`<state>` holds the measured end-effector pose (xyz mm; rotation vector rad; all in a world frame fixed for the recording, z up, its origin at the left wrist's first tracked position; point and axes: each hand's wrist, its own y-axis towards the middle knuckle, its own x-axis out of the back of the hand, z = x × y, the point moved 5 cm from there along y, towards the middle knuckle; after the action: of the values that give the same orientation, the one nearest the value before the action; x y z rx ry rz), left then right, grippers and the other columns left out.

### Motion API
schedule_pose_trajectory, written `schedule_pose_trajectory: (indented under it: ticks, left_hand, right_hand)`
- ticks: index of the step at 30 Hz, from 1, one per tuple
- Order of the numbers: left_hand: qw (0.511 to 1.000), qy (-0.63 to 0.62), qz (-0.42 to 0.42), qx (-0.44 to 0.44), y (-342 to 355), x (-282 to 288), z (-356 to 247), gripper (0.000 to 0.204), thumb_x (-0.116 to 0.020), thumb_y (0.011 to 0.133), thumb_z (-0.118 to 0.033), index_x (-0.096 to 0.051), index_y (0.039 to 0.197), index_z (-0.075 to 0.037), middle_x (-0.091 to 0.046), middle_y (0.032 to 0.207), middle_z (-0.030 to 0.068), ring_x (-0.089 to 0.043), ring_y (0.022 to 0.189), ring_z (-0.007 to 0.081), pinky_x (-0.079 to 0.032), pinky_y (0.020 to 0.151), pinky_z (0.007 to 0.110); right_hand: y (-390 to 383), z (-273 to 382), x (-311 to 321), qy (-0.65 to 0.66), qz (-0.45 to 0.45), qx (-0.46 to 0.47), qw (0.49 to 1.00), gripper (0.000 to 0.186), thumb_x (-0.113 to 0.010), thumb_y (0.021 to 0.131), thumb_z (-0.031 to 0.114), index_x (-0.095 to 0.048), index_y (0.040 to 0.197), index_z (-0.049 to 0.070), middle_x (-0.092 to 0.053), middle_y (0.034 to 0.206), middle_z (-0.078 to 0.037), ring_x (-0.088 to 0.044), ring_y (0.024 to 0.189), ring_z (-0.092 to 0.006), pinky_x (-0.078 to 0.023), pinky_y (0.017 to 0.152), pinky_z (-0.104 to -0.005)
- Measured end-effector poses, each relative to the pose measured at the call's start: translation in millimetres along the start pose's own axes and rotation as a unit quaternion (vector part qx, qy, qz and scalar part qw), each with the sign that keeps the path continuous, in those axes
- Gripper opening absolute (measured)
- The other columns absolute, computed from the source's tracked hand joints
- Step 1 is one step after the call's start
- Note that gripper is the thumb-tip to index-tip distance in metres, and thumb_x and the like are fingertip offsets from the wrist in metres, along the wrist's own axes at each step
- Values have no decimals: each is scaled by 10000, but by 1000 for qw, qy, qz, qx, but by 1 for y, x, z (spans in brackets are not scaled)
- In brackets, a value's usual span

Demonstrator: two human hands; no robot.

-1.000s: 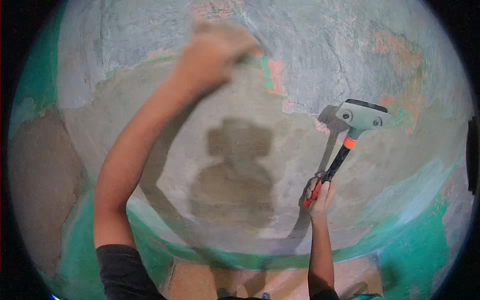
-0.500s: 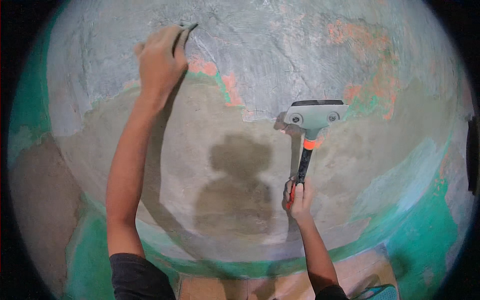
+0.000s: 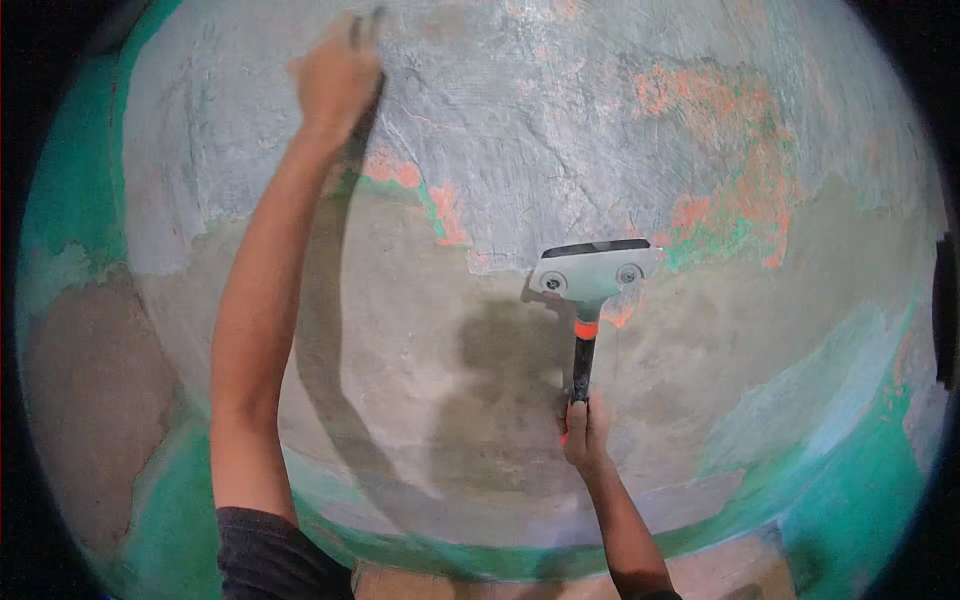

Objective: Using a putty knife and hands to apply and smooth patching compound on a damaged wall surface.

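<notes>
Now lifted toward one o'clock, the left hand pinches a thin dark strip at eleven o'clock — right hand closed round the scraper at three o'clock, its edge best kept flat against the wall.

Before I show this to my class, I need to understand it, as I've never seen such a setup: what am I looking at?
There's no machine: a person works barehanded. A fisheye camera worn on the head looks down at the hands, so straight edges bend. The left hand, raised high, grips a small dark thing, too blurred to name. The right hand, lower, holds a broad-headed scraper by its handle. Behind is a patchy wall with scraps of orange paint and green paint; a shadow falls across it.
</notes>
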<state>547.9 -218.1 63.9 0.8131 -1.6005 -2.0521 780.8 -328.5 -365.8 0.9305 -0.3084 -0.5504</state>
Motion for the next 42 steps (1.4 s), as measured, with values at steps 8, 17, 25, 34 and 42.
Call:
schedule_pose_trajectory:
  ticks: [8, 17, 25, 34, 42]
  left_hand:
    - [832, -156, 268, -459, -125, -23, -151, 192, -561, 762, -110, -569, 954, -117, -604, 925, 99, -585, 953, 295, -403, 860, 482]
    - [977, -102, 53, -178, -26, -23, -77, 149, -548, 795, -92, -622, 925, -95, -638, 865, 144, -605, 857, 357, -394, 801, 492]
    - [962, -54, 87, -252, -40, -15, -80, 162, -576, 790, -111, -628, 943, -105, -652, 886, 128, -618, 884, 337, -415, 784, 499]
    - [891, -154, 215, -369, -186, -19, -132, 198, -590, 718, -76, -603, 911, -119, -582, 854, 79, -580, 903, 311, -403, 817, 473]
    - [997, -29, -19, -67, -56, 9, -29, 104, -577, 812, -118, -643, 890, -95, -652, 866, 123, -612, 829, 340, -417, 753, 453]
  right_hand:
    - [-3, -4, 7, -13, -21, 18, 1000, 242, -432, 987, 245, -507, 934, 21, -511, 616, -47, -524, 502, -182, -417, 479, -331]
    - [1, -3, 7, 1, -36, -3, 999, 235, -425, 976, 229, -499, 960, 7, -517, 602, -49, -530, 486, -188, -421, 469, -337]
    - [-8, -9, 7, 32, -57, -50, 997, 341, -400, 1003, 335, -493, 912, 19, -489, 602, -14, -473, 503, -121, -396, 478, -300]
    - [-18, -21, 6, -35, -111, -18, 993, 421, -385, 1007, 406, -522, 935, 14, -492, 629, -19, -476, 536, -119, -397, 506, -299]
    - [-20, -15, 37, -116, -142, 15, 983, 413, -401, 1004, 419, -506, 961, 22, -475, 669, 1, -434, 522, -102, -349, 464, -260]
